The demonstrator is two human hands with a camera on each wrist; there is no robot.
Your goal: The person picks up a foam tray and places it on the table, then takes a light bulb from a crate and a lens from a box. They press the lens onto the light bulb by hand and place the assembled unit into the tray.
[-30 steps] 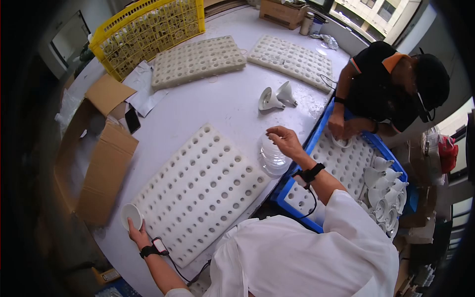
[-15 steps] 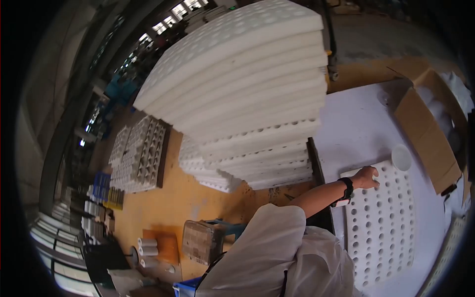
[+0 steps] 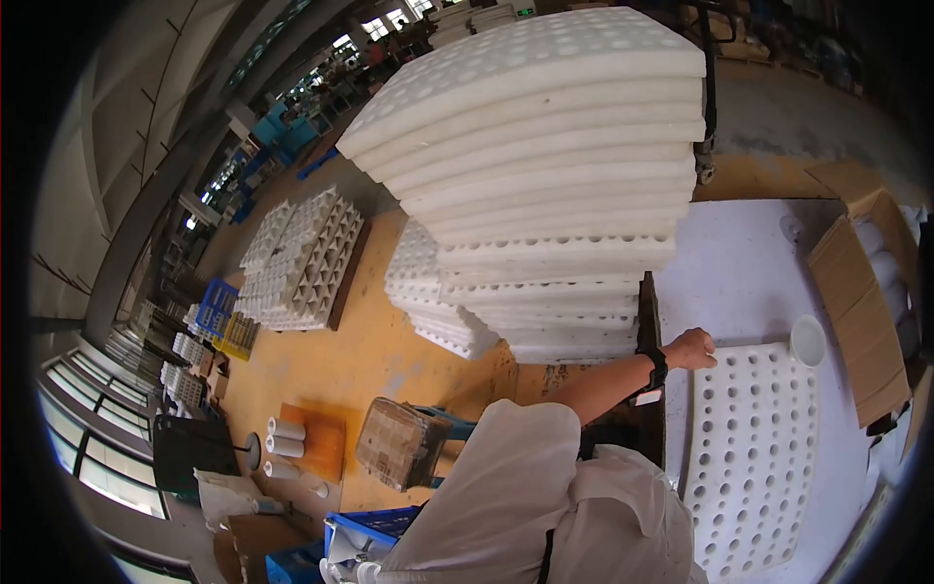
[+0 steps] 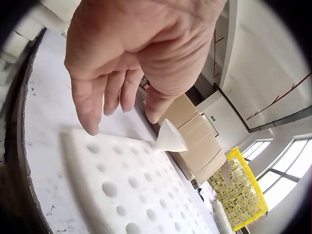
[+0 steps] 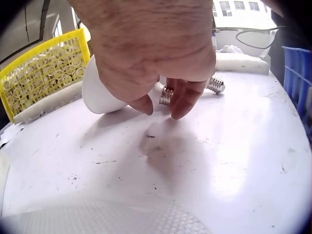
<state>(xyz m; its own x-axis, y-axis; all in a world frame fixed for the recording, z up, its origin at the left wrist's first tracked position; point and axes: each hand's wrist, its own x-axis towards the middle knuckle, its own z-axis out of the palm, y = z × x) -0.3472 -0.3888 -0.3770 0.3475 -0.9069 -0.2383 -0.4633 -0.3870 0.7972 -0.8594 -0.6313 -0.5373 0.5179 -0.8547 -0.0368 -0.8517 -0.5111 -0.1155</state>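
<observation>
My left hand (image 3: 689, 350) is over the near-left corner of a white foam board (image 3: 754, 457) full of round holes. In the left wrist view its fingers hang loosely extended above the board's end, holding nothing. A white cone-shaped lamp housing (image 4: 169, 138) stands at the board's corner, apart from the fingers. My right hand (image 5: 156, 48) appears only in the right wrist view, fingers pointing down over the table. Between thumb and fingers shows the metal screw base (image 5: 166, 96) of a white lamp housing (image 5: 97, 92) lying behind them. Another screw base (image 5: 216, 85) pokes out beyond.
A tall stack of foam boards (image 3: 545, 146) rises beside the table. An open cardboard box (image 3: 856, 321) stands at the table's far side. The yellow crate (image 5: 46, 68) is at the back left, the blue crate (image 5: 298, 78) at right. Clear ribbed covers (image 5: 107, 217) lie in front.
The head view has swung left to the foam stack. My left hand has let go of the lamp housing and moved to the board's corner. My right hand has moved from the clear covers to the lamp housings.
</observation>
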